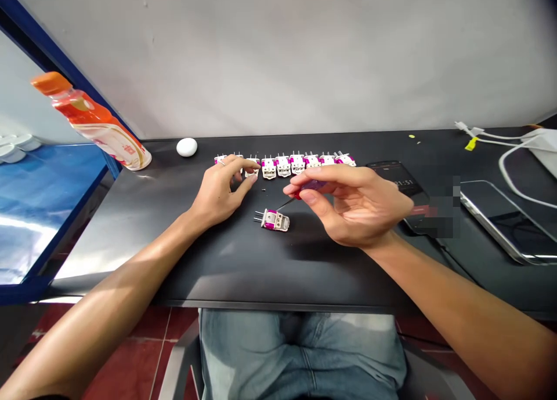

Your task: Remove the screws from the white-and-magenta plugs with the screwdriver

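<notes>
My right hand (361, 200) is closed on a small screwdriver (297, 196) with a translucent red and purple handle. Its thin shaft slants down left, the tip at the upper edge of a single white and purple plug part (275, 220) with metal pins pointing left. My left hand (224, 188) reaches to a row of similar plug parts (283, 166), thumb and index finger around one plug part (251, 171). Several in the row stand side by side, pins away from me; my right hand partly covers the right end. A tiny dark screw (263, 189) lies between the row and the single part.
On the black table (243, 272) stand an orange-capped bottle (100, 122) at left and a white egg-shaped object (187, 147). At right lie a phone (394, 174) with a cable, a second phone-like device (509, 220) and white cables (505, 151). A wall rises behind.
</notes>
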Motion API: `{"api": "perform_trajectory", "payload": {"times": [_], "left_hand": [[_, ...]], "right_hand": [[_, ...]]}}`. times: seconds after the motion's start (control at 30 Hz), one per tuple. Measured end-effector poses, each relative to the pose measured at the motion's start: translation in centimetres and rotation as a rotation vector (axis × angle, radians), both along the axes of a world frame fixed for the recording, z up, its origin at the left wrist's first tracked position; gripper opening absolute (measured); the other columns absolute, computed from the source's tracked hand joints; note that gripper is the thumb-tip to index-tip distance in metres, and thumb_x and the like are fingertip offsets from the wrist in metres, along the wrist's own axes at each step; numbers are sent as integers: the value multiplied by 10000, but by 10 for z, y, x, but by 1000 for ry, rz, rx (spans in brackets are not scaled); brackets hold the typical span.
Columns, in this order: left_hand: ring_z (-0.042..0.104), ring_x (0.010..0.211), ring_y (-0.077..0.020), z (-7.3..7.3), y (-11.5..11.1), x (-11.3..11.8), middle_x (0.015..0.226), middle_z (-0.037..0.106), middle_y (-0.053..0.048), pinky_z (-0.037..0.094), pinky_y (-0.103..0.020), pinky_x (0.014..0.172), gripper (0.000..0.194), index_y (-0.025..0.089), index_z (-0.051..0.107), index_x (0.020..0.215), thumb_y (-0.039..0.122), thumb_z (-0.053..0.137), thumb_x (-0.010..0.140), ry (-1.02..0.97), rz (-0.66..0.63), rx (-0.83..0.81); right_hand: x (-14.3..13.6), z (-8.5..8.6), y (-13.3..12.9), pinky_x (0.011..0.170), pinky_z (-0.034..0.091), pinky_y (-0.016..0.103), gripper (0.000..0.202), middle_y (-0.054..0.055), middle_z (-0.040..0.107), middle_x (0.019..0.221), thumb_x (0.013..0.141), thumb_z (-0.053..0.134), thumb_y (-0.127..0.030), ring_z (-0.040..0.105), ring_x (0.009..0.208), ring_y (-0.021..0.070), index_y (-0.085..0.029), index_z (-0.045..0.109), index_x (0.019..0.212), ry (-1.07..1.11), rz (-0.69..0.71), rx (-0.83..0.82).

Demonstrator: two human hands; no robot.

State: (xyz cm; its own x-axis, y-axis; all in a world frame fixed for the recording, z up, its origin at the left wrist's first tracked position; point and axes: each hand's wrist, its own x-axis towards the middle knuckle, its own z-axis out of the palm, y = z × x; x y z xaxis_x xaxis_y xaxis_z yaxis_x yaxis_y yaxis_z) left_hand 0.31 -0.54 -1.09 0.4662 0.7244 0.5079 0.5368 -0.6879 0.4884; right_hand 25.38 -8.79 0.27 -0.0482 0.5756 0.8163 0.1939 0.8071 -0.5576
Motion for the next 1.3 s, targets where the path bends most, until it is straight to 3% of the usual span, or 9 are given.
{"api": "perform_trajectory", "payload": {"times": [0.13, 0.3, 0.5, 0.87, 1.07, 1.3], "left_hand": [[605, 756, -158, 4, -1, -2, 968, 784, -21, 532, -306, 800, 128, 203, 797, 1114, 274, 702, 1066, 27, -42, -21], [647, 796, -167, 11, -6, -3, 939, 781, -30, 523, -301, 790, 195, 200, 802, 1080, 365, 699, 1097, 71, -271, -93], [704, 910, -207, 16, -8, -6, 1067, 818, -80, 572, -315, 857, 365, 192, 805, 1192, 531, 801, 1056, 110, -486, -166], [738, 984, -235, 8, -5, -8, 1093, 800, -68, 572, -326, 912, 380, 218, 802, 1175, 537, 882, 985, 204, -520, -219], [705, 864, -198, 10, -6, -7, 954, 762, -22, 503, -306, 808, 330, 213, 750, 1019, 512, 885, 974, 214, -500, -226], [663, 779, -167, 10, -7, -6, 881, 736, 5, 449, -289, 739, 362, 209, 711, 966, 525, 887, 964, 229, -490, -238]], "right_hand": [[0, 1, -3, 728, 835, 428, 499, 20, 916, 1123, 990, 851, -76, 898, 843, 241, -394, 854, 1375, 20, -9, 11], [1, -1, -2, 740, 837, 420, 566, 13, 920, 1142, 968, 847, -37, 906, 861, 245, -409, 849, 1395, 4, 11, 8], [-3, 1, -1, 739, 811, 334, 455, 30, 930, 1111, 951, 860, -55, 911, 856, 218, -293, 870, 1339, -42, 2, 51], [-6, 3, 1, 805, 789, 253, 459, 49, 926, 1132, 939, 867, 13, 903, 905, 165, -208, 835, 1340, -121, 13, 155], [-6, 5, 0, 740, 799, 278, 462, 30, 925, 1089, 927, 900, -14, 901, 862, 179, -223, 836, 1334, -148, -16, 207], [-6, 6, 0, 747, 798, 289, 562, 34, 926, 1076, 918, 920, -12, 891, 847, 188, -257, 829, 1416, -195, -55, 237]]}}
